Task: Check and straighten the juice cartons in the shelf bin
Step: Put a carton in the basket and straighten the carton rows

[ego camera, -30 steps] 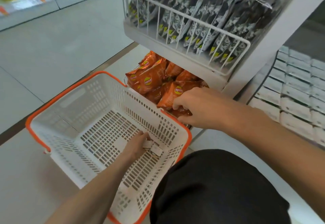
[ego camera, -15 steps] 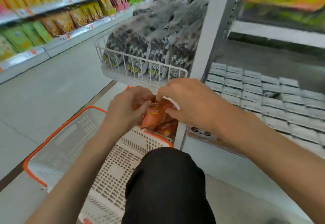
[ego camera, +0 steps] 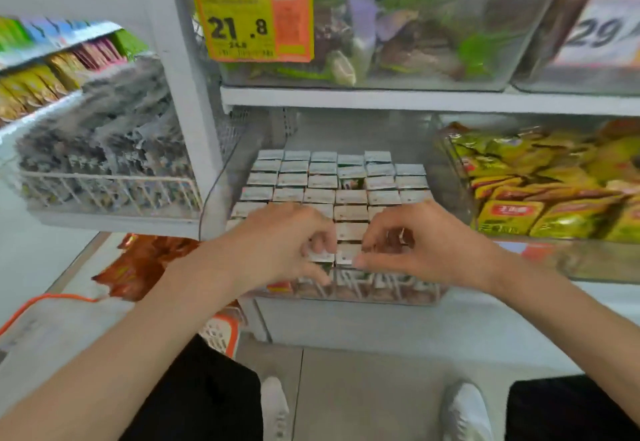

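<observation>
A: Shop aisle, white shelf (ego camera: 381, 99) at crouching height, yellow price tag (ego camera: 256, 18) overhead. Dead ahead, clear bin (ego camera: 221, 195) packed with juice cartons (ego camera: 320, 195) in tidy rows.

B: Changed in the last half second?

A: Off the orange snack packs (ego camera: 138, 267), lower left. Both hands now over the bin's front rows. Basket (ego camera: 221, 333) left down by the knee.

B: Fingers?

A: Left hand (ego camera: 277, 243) curled, thumb and fingertips (ego camera: 323, 236) pinching the top of a front-row carton (ego camera: 320, 256). Right hand (ego camera: 426, 243) much the same, pinching the neighbouring carton (ego camera: 344, 259) just beside it, remaining fingers bent.

B: Meaning for the job?

A: Snack business apparently over, carton check only starting. Front row first, most likely. Back rows not yet touched. One dark spot mid-pack, maybe a carton askew, too blurred to say. Worth a look later.
</observation>
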{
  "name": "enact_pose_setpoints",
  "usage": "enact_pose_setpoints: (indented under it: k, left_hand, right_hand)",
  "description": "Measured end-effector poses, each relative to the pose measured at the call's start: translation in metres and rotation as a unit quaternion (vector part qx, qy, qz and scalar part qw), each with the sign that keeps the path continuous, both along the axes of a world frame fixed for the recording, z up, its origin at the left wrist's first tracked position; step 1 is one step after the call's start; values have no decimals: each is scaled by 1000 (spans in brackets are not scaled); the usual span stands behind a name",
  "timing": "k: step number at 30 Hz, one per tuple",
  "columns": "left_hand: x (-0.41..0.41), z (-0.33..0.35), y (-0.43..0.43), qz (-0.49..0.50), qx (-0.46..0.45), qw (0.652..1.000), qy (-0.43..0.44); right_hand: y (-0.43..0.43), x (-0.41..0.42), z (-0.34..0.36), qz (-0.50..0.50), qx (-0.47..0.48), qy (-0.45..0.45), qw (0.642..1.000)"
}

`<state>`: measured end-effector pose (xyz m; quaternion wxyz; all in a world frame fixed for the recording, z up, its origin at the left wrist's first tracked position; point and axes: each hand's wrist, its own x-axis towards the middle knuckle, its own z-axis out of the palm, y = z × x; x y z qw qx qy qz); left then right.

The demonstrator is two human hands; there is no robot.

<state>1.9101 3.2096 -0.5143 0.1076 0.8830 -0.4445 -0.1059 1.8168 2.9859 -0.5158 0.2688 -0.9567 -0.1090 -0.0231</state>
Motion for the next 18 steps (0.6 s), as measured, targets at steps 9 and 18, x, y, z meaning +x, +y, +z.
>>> enact_pose_setpoints:
  k: [9, 18]
  left_hand:
    - [-3, -18, 18, -25, -39, 998, -42]
    - [-11, -19, 22, -63, -68, 987, -130]
  right_hand:
    - [-11, -14, -20, 34, -57, -30, 997]
    - [-5, -23, -26, 67, -87, -103, 989]
